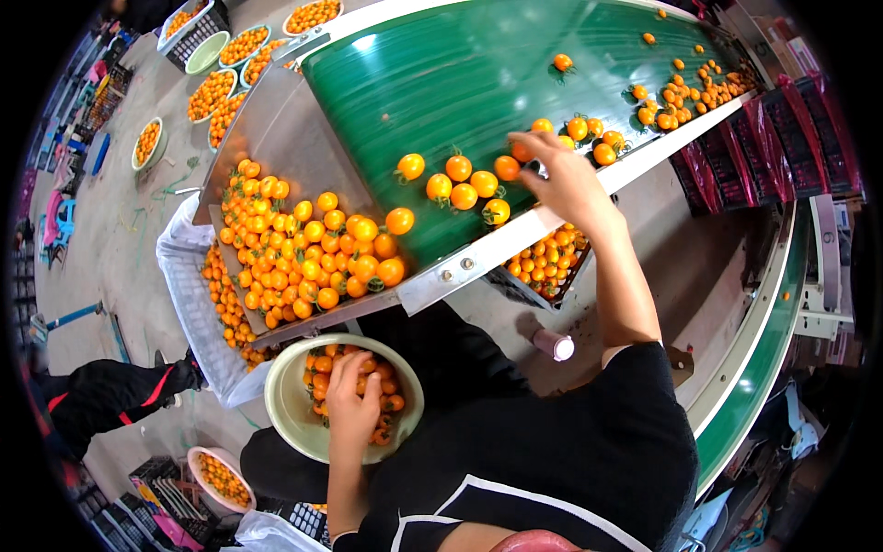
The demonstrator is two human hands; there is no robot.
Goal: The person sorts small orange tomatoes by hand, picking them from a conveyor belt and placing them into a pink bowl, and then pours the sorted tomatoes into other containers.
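In the pale green bowl (pixel 278 397) in front of me are orange cherry tomatoes (pixel 394 402). My left hand (pixel 354 397) reaches into it, fingers bent over the fruit and thumb apart; nothing gripped shows. Over the green conveyor belt (pixel 441 87), near its close rail, my right hand (pixel 559 179) stretches out with fingers apart. Its fingertips touch or hover at a tomato (pixel 521 150) on the belt. Several more tomatoes (pixel 463 195) with green stems lie to the left of this hand, and others (pixel 589 129) lie just beyond it to the right.
A metal chute (pixel 285 138) at the belt's left end holds a heap of tomatoes (pixel 322 253). Below it stands a lined crate (pixel 198 304). Under the rail is another filled crate (pixel 543 267), with a pink cup-like object (pixel 554 345) nearby. Filled basins (pixel 212 95) stand on the floor.
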